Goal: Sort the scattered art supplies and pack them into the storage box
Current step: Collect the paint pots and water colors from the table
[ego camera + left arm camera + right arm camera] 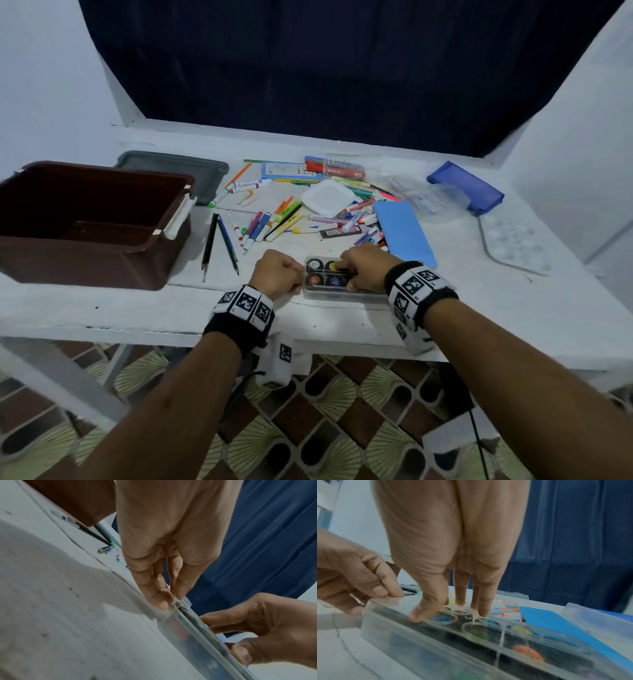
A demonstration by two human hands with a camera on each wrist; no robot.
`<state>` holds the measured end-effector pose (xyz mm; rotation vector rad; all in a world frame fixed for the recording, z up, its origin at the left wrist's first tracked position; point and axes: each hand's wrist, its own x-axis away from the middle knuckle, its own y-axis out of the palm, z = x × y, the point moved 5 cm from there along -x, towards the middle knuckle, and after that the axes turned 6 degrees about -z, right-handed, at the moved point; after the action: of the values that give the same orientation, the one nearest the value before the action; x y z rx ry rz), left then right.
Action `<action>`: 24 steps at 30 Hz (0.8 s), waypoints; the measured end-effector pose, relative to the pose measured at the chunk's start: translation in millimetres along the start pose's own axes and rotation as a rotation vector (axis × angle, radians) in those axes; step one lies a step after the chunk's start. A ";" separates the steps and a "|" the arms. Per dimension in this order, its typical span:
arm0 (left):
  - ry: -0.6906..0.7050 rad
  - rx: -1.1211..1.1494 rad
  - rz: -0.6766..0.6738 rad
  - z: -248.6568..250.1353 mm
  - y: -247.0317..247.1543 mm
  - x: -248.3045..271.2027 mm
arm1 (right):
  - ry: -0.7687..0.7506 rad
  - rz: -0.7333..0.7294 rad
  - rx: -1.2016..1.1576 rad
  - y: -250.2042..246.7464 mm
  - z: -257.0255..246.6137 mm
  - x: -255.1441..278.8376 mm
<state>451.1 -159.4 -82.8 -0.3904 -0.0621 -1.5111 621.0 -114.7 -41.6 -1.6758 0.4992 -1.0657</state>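
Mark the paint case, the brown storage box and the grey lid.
paint case [334, 294], head view, clear front edge.
brown storage box [85, 255], head view, front wall.
grey lid [191, 171], head view, top face.

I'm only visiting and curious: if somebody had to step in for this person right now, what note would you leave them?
Left hand: pinches the left end of the paint case at its corner.
Right hand: fingertips press down on the case's clear lid, thumb at its near edge.
The case lies flat at the front of the table, lid on; whether it is latched cannot be told.
Brown box: open at the left, nothing visible inside; its grey lid lies behind it.
Left to do: pack the case, then the markers, pencils, blue pouch and palette, all loose on the table.
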 end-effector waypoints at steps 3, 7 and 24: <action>0.004 -0.003 -0.021 -1.9 -1.2 -0.7 | 0.007 -0.018 -0.006 1.0 -2.9 1.0; 0.006 0.010 -0.087 1.3 -2.0 6.6 | 0.003 -0.012 -0.132 2.3 2.5 6.2; 0.013 -0.010 -0.080 33.5 -24.8 5.9 | -0.007 0.021 -0.119 -25.6 27.5 12.9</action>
<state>434.0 -155.7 -44.5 -0.3899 -0.0603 -1.5937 646.4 -100.0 -14.8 -1.7743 0.5845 -1.0311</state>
